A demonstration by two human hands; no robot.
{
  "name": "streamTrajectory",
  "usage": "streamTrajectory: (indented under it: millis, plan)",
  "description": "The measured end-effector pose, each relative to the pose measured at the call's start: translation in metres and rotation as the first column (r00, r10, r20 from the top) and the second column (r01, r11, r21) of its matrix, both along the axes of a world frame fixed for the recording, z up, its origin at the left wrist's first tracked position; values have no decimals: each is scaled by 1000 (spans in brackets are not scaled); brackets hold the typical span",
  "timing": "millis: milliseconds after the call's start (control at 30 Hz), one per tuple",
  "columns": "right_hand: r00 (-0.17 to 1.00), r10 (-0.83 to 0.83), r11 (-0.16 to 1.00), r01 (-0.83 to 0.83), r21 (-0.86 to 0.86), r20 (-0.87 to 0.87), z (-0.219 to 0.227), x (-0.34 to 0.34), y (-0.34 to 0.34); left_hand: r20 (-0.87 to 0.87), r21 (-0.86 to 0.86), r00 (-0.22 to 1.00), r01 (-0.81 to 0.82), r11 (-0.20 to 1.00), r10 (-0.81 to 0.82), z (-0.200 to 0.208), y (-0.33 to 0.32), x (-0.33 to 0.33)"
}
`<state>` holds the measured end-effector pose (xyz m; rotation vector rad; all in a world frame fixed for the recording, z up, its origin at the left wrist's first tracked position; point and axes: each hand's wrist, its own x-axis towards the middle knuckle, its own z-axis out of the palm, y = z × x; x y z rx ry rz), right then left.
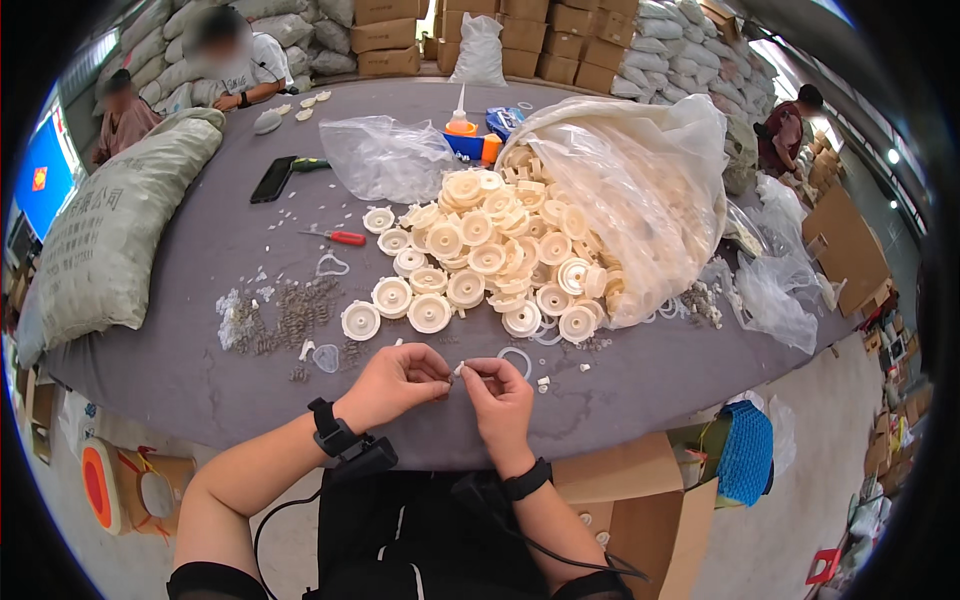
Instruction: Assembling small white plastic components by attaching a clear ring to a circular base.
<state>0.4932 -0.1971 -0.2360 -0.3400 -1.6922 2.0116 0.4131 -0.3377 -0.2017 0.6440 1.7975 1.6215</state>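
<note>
My left hand and my right hand meet above the near side of the grey-covered table. Between the thumb and fingers of my right hand is a small white plastic piece. The left fingertips are pinched close beside it; whatever they grip is too small to make out. Just beyond my hands spreads a heap of cream round plastic parts, spilling from a large clear plastic bag. Left of my left hand lie a pile of small metal springs and a clear plastic ring.
A red-handled screwdriver, a phone and an orange-and-blue holder with a bottle lie farther back. A full woven sack rests at left. Beside my lap stands an open carton. Other people are at the far side.
</note>
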Motion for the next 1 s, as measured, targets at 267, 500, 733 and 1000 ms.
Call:
streamTrajectory:
  millis: [267,500,733,1000]
  plan:
    - [996,91,995,-91,-51,6,-2,5,7,12,4,1000,-28,1000,28,3,7,4]
    - [940,337,893,-298,-338,62,0,12,32,-333,-105,939,51,993,-84,9,29,-3]
    - [987,158,886,-136,-443,14,-10,19,44,-869,-51,493,-5,999,-42,13,97,-83]
    - [979,193,797,-191,-573,-58,-24,31,49,-772,-280,614,-94,955,-166,12,161,-156]
